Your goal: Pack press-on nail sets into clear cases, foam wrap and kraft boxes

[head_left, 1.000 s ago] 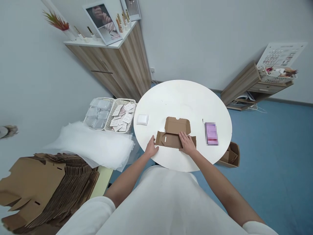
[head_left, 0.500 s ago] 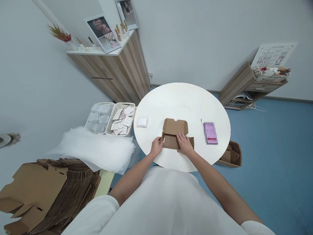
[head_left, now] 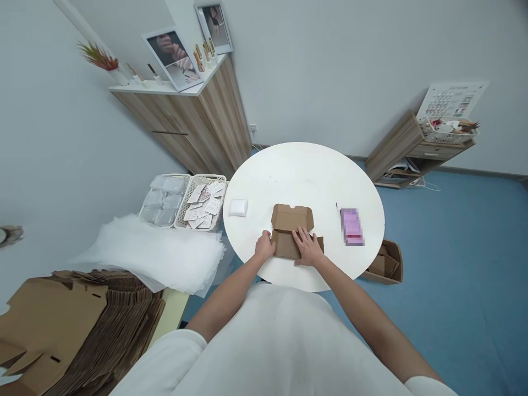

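Note:
A small brown cardboard box (head_left: 291, 219) lies partly folded near the front of the round white table (head_left: 305, 170), its lid flap standing open at the back. My left hand (head_left: 264, 247) grips the box's left side wall, fingers curled around it. My right hand (head_left: 307, 246) rests flat on the box's floor and right flap, fingers stretched out and pressing down.
A pink phone (head_left: 352, 226) lies right of the box, a small white packet (head_left: 238, 207) to its left. Two white baskets (head_left: 185, 201) of packets, white foam sheets (head_left: 152, 253) and a stack of flat cardboard blanks (head_left: 78, 324) sit left. An open carton (head_left: 388, 263) stands on the floor.
The box's left flap, flat a second ago, has been folded up by my left hand into a side wall. My right hand stayed pressed on the box.

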The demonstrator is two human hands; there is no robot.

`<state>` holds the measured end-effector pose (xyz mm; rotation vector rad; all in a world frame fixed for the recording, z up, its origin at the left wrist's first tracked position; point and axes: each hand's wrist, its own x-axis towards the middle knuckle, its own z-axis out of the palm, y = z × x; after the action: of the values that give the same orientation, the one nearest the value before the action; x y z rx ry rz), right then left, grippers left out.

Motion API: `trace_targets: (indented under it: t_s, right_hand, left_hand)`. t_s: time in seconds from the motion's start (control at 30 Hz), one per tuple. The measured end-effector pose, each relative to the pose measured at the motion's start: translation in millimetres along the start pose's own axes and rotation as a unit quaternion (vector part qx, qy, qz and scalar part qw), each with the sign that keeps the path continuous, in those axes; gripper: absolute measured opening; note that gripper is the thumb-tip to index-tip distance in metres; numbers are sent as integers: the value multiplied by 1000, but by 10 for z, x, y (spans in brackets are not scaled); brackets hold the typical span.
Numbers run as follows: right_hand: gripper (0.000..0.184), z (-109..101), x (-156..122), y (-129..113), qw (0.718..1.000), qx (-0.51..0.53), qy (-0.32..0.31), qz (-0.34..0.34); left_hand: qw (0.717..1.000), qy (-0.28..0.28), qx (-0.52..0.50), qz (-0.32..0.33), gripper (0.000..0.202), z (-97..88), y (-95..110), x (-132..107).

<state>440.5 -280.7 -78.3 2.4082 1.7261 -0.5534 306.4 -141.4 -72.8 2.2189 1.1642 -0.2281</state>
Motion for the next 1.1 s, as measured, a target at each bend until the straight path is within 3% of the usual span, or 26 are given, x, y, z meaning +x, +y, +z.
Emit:
trace_targets:
  t_s: [0.13,0.37,0.5,0.6,0.73,0.83,0.93,1.0,1.1]
  right_hand:
    - [120,-11,-24,-19,1000,-4,-1,-8]
    - [113,-28,-46,-11,1000,12,6,-4]
    - [112,-31,-51,48,1000,9,7,-15]
    - [113,-27,-42,71,1000,6,9,-20]
    - [116,-66,-49,67,999,20,13,-39]
    - [107,-109,-135,107,996,57,47,-45]
    - [84,-71,-313,223,980,124,130,84]
    - [75,14,-448,316,941,203,162,218]
    - [74,147,-585,408,877,360,112,298]
  left_hand:
    - [996,-44,73,-15,20,9,21,21]
    - [997,-41,60,11,24,-36,3,-16]
    - [995,-22,1,98,59,-165,-65,-146]
    - [983,-46,8,177,93,-264,-52,-197]
    - [978,-98,79,167,106,-309,58,-125]
    - [978,-108,92,154,108,-286,109,-51]
    - [980,-106,69,151,108,-250,97,-19]
    - [982,-105,51,147,106,-228,75,-13]
    - [983,-107,44,143,105,-198,57,-5]
